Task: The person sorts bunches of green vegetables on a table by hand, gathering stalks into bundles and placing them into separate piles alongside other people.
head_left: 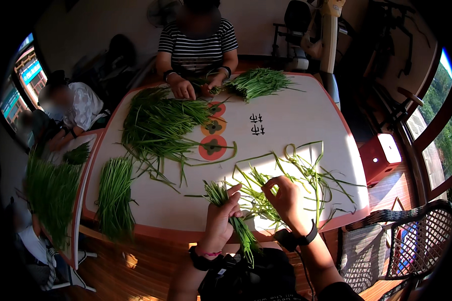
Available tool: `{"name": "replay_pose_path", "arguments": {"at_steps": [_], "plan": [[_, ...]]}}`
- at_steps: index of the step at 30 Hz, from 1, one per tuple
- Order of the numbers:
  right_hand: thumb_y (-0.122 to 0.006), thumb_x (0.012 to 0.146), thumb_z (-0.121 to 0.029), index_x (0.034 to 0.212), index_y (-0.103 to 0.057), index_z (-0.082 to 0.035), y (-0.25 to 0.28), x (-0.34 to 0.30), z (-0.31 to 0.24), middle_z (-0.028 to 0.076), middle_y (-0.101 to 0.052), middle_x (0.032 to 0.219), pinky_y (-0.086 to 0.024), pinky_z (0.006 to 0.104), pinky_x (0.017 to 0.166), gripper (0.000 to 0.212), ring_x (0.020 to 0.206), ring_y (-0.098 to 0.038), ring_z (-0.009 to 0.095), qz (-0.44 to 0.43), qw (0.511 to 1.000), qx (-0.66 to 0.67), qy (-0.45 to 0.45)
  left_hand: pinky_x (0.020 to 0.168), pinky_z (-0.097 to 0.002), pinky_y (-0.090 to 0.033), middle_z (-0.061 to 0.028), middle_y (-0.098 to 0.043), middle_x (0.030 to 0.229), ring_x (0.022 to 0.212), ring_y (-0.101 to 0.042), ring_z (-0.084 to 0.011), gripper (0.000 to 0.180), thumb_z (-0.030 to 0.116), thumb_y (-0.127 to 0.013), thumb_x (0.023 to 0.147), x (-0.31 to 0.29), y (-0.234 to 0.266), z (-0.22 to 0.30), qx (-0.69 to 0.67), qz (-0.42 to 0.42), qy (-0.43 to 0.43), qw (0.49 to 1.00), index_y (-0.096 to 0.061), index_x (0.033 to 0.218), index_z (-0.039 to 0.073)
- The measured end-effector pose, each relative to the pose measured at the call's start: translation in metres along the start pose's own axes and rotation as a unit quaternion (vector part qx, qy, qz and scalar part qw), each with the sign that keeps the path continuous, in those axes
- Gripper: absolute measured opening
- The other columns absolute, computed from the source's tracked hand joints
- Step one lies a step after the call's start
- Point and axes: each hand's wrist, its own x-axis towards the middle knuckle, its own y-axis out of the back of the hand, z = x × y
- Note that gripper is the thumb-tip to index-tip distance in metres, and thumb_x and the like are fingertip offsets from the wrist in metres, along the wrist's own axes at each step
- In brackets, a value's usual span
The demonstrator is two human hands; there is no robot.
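Note:
My left hand point(220, 218) is closed around a small bunch of chives point(244, 237), near the front edge of the table. The bunch slants, its leaves hanging below my fist toward my lap and the other end sticking out above. To the right, my right hand point(285, 198) is raised with thumb and fingertips pinched together; whatever they hold is too small to make out. Scattered yellowish stalks and leaves point(258, 200) lie beneath and around it in the sunlight. A large loose heap of chives point(160, 120) covers the table's far left part.
On the table point(296, 118), a neat chive bundle point(115, 193) lies at the left edge and another point(260, 83) at the far side. Opposite, a person in a striped top point(198, 47) handles chives. More chives point(52, 193) cover a left-hand table. A red stool point(379, 159) and woven chair point(422, 243) stand right.

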Motion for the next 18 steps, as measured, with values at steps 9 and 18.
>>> {"name": "replay_pose_path", "arguments": {"at_steps": [9,18], "plan": [[-0.064,0.079,-0.019,0.082,-0.06,-0.012,-0.007,-0.028,-0.017,0.003,-0.058,0.076,-0.047,0.034,0.048,0.008,0.057,-0.06,0.024,-0.083,0.995,-0.053,0.018,0.056,-0.0224,-0.034,0.0068,-0.032,0.061,0.056,-0.032,-0.0051,0.027,0.027,-0.058,0.089,0.004,-0.002,-0.008,0.047,0.004,-0.008,0.999,-0.056,0.095,0.001],[-0.067,0.076,-0.022,0.077,-0.062,-0.012,0.004,-0.043,0.012,0.004,-0.06,0.075,-0.047,0.0359,0.055,0.011,0.064,-0.06,0.026,-0.113,0.983,-0.142,-0.024,0.074,-0.0289,-0.043,0.0013,-0.05,0.078,0.078,-0.048,-0.0108,0.026,0.027,-0.059,0.088,0.007,0.025,0.024,-0.075,0.066,-0.138,0.985,-0.055,0.099,0.004]]}}
